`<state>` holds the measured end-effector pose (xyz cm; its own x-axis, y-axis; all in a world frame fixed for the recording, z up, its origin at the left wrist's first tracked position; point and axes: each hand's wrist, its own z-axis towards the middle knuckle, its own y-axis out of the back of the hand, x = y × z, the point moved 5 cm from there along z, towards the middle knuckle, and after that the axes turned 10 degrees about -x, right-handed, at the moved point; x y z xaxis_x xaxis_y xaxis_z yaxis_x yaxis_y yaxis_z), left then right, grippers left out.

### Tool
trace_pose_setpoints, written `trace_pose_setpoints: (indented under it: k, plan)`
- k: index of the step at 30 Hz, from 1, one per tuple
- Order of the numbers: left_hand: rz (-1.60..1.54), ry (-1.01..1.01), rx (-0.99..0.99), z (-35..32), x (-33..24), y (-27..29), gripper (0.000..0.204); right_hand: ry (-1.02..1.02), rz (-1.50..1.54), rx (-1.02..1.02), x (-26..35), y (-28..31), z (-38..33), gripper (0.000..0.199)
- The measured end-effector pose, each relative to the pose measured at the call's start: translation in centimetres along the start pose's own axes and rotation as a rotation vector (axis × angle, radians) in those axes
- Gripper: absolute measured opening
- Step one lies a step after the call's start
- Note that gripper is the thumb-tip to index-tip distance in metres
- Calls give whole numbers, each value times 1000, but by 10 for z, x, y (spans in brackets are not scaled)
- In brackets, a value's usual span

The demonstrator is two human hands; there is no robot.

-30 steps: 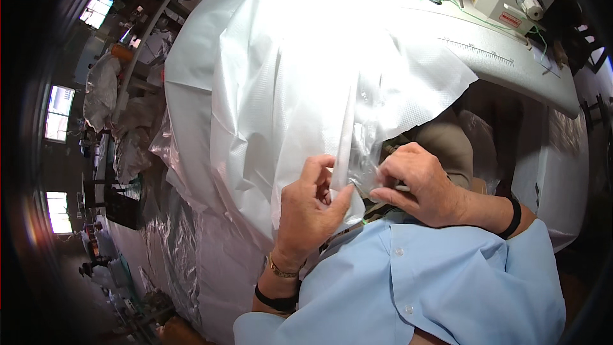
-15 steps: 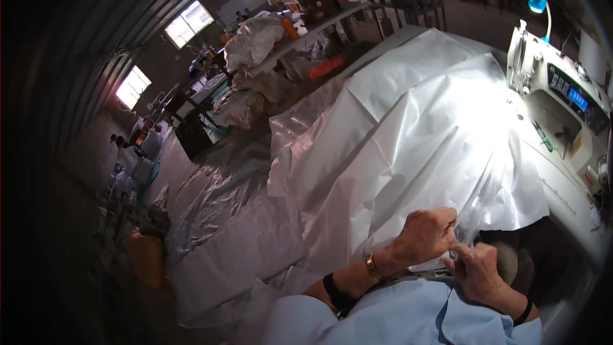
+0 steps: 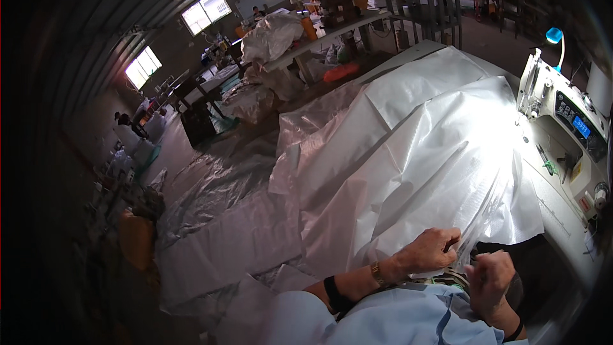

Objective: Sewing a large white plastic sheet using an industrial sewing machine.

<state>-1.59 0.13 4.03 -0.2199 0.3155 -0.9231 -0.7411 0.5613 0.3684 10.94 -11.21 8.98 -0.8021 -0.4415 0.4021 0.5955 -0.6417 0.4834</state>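
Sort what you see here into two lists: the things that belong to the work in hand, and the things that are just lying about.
In the work:
left hand, gripping the sheet's edge
right hand, pinching the same edge
white sheet
sewing machine

Lying about:
sheeting on the floor
stuffed sacks on a far bench
blue lamp
scissors

A small rectangular screen [image 3: 582, 126] glows blue on the dark control panel [image 3: 576, 122] at the front of the white sewing machine [image 3: 562, 129], far right. Low on the machine's right side sits a small label [image 3: 583, 204] — pale with red. No packages or signs are distinguishable.
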Motion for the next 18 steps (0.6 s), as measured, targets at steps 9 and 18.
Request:
trace_pose_setpoints:
  k: [9, 18]
  plan:
    - [-540, 186, 76, 3, 28, -9, 11, -509, 85, 172, -39, -17, -30, 22]
    - [-558, 279, 60, -5, 8, -3, 10, -285, 238, 133, -16, -17, -16, 15]
